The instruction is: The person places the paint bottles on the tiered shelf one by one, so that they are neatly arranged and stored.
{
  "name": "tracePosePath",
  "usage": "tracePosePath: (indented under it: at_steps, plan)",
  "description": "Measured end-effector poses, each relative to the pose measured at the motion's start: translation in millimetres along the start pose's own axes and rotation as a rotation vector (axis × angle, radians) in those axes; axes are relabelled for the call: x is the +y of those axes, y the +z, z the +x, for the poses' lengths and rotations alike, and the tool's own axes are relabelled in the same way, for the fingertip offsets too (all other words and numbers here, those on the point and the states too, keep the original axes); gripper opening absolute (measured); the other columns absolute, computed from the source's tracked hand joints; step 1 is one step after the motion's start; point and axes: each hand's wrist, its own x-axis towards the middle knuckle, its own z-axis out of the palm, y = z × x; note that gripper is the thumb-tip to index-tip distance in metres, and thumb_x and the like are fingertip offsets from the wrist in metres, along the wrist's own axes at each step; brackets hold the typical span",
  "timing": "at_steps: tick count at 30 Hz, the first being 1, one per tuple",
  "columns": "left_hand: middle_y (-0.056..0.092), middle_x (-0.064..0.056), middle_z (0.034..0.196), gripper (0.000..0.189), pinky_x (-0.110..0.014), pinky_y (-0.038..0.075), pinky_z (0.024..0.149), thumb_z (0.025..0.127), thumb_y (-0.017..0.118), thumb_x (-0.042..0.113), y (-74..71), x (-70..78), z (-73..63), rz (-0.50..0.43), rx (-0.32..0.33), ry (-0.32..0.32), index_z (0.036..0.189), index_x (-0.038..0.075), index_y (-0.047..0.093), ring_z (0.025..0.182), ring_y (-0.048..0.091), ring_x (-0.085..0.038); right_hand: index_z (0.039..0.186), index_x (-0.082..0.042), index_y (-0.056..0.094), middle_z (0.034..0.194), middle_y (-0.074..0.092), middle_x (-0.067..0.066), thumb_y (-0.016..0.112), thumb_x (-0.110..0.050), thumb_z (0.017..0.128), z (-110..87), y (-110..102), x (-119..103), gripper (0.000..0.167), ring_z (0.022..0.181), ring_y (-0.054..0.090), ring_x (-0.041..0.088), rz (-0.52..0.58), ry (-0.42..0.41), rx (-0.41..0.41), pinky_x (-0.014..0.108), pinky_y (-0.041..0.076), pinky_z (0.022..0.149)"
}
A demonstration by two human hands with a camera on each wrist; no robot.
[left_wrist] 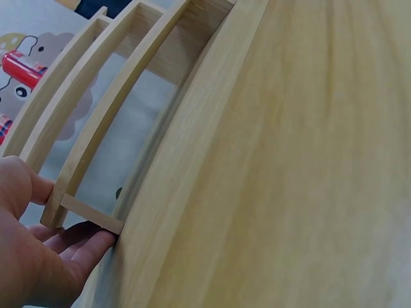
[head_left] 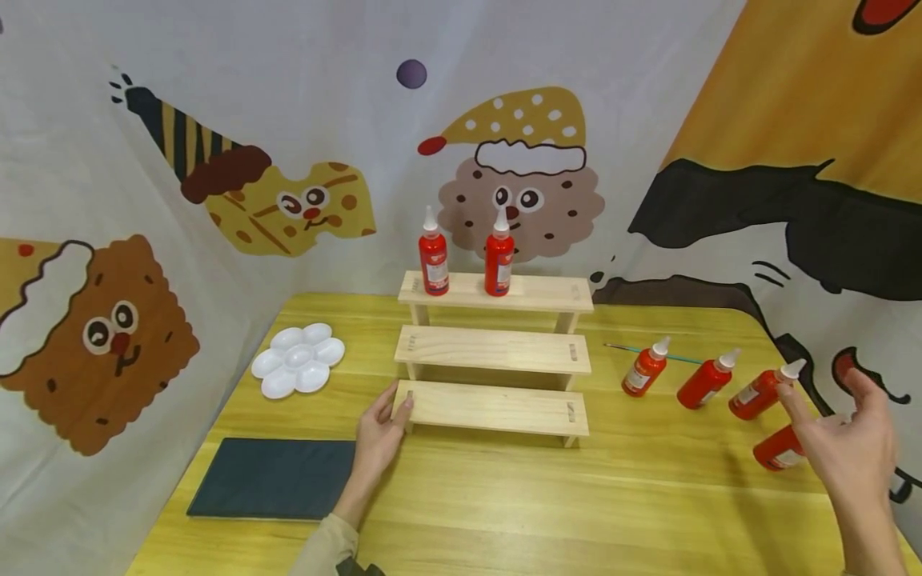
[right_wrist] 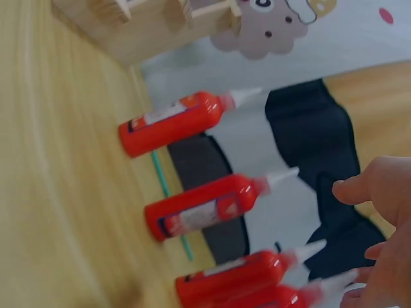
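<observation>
My left hand (head_left: 380,436) holds the left end of the lowest step of a three-step wooden display stand (head_left: 497,408). In the left wrist view its thumb lies on the board's end (left_wrist: 56,208) and the fingers reach underneath. Raised over the right of the table, my right hand (head_left: 853,444) has thumb and fingers spread, with nothing between them. Closest to it is a red paint bottle (head_left: 778,450) with a white nozzle, partly hidden by the hand; whether they touch I cannot tell. Three more red bottles stand beside it, one of them the leftmost bottle (right_wrist: 173,122).
Two red bottles, a left one (head_left: 434,264) and a right one (head_left: 499,264), stand on the top step. A thin paintbrush (head_left: 684,358) lies behind the right-hand bottles. On the left are a white flower-shaped palette (head_left: 298,358) and a dark rectangular mat (head_left: 277,478). A printed cloth hangs behind.
</observation>
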Motion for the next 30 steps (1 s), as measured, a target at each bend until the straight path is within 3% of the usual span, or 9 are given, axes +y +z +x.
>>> tracePosePath:
  at_steps: [5, 9, 11, 13, 15, 17, 20, 23, 30]
  plan:
    - [0.057, -0.029, 0.14, 0.055, -0.032, 0.058, 0.088, 0.1, 0.067, 0.028, -0.1, 1.3, -1.1, 0.004, 0.005, 0.012, 0.149, 0.009, 0.052, 0.123, 0.062, -0.039, 0.161, -0.001, 0.015, 0.164, 0.025, 0.026, 0.06, -0.024, 0.1, -2.6, 12.8, 23.3, 0.079, 0.142, 0.033, 0.048, -0.004, 0.023, 0.012, 0.061, 0.024, 0.12]
    - [0.06, -0.029, 0.136, 0.054, -0.024, 0.056, 0.081, 0.099, 0.068, 0.026, 1.0, 2.8, -1.7, -0.012, 0.01, 0.003, 0.149, 0.009, 0.052, 0.119, 0.066, -0.037, 0.16, -0.001, 0.009, 0.158, 0.028, 0.032, 0.06, -0.023, 0.1, -5.8, 21.6, 37.2, 0.082, 0.136, 0.036, 0.054, 0.019, 0.082, -0.032, 0.064, 0.03, 0.117]
    - [0.062, -0.029, 0.134, 0.055, -0.021, 0.055, 0.079, 0.099, 0.068, 0.026, 1.4, 3.4, -2.1, -0.019, 0.01, 0.0, 0.148, 0.009, 0.053, 0.117, 0.066, -0.035, 0.159, -0.002, 0.009, 0.153, 0.031, 0.034, 0.061, -0.024, 0.099, -6.5, 24.0, 43.7, 0.082, 0.133, 0.04, 0.053, 0.024, 0.116, -0.06, 0.054, 0.042, 0.113]
    - [0.062, -0.029, 0.134, 0.055, -0.021, 0.055, 0.078, 0.099, 0.068, 0.026, 1.3, 3.9, -2.5, -0.023, 0.008, -0.001, 0.149, 0.009, 0.052, 0.117, 0.067, -0.034, 0.157, -0.001, 0.009, 0.146, 0.035, 0.035, 0.061, -0.025, 0.098, -6.3, 26.0, 50.2, 0.083, 0.123, 0.046, 0.05, 0.026, 0.144, -0.092, 0.034, 0.056, 0.092]
    - [0.062, -0.029, 0.134, 0.055, -0.022, 0.056, 0.077, 0.1, 0.068, 0.026, 0.8, 4.5, -3.3, -0.028, 0.004, 0.002, 0.149, 0.009, 0.051, 0.115, 0.067, -0.034, 0.155, 0.001, 0.011, 0.135, 0.042, 0.033, 0.062, -0.024, 0.097, -5.2, 28.1, 57.2, 0.081, 0.103, 0.052, 0.037, 0.014, 0.151, -0.109, 0.016, 0.048, 0.068]
    - [0.061, -0.029, 0.134, 0.055, -0.022, 0.056, 0.076, 0.1, 0.067, 0.026, 0.4, 4.5, -3.6, -0.026, 0.005, 0.007, 0.149, 0.008, 0.051, 0.115, 0.068, -0.033, 0.155, 0.003, 0.012, 0.126, 0.046, 0.032, 0.062, -0.025, 0.097, -4.9, 30.2, 64.7, 0.081, 0.086, 0.049, 0.026, 0.004, 0.148, -0.136, 0.014, 0.032, 0.053]
    - [0.061, -0.029, 0.135, 0.055, -0.019, 0.055, 0.075, 0.099, 0.068, 0.026, 0.5, 4.3, -3.6, -0.024, 0.009, 0.004, 0.149, 0.009, 0.052, 0.114, 0.068, -0.032, 0.148, 0.006, 0.023, 0.107, 0.051, 0.025, 0.063, -0.02, 0.096, -5.5, 35.0, 75.3, 0.07, 0.069, 0.042, 0.011, -0.003, 0.124, -0.135, 0.018, 0.036, 0.051]
    - [0.061, -0.028, 0.135, 0.055, -0.018, 0.054, 0.074, 0.099, 0.068, 0.026, 0.8, 4.0, -3.3, -0.025, 0.013, 0.002, 0.149, 0.009, 0.052, 0.115, 0.067, -0.033, 0.138, 0.008, 0.031, 0.102, 0.051, 0.022, 0.061, -0.017, 0.096, -6.9, 39.5, 84.4, 0.057, 0.067, 0.041, 0.008, -0.001, 0.11, -0.139, 0.019, 0.037, 0.052]
    - [0.059, -0.028, 0.138, 0.056, -0.019, 0.055, 0.077, 0.1, 0.068, 0.027, 0.4, 5.3, -3.9, -0.017, 0.01, 0.006, 0.149, 0.007, 0.051, 0.119, 0.066, -0.035, 0.136, 0.013, 0.031, 0.118, 0.047, 0.032, 0.055, -0.017, 0.1, -8.9, 46.2, 95.4, 0.053, 0.092, 0.046, 0.036, -0.007, 0.137, -0.155, 0.027, 0.033, 0.066]
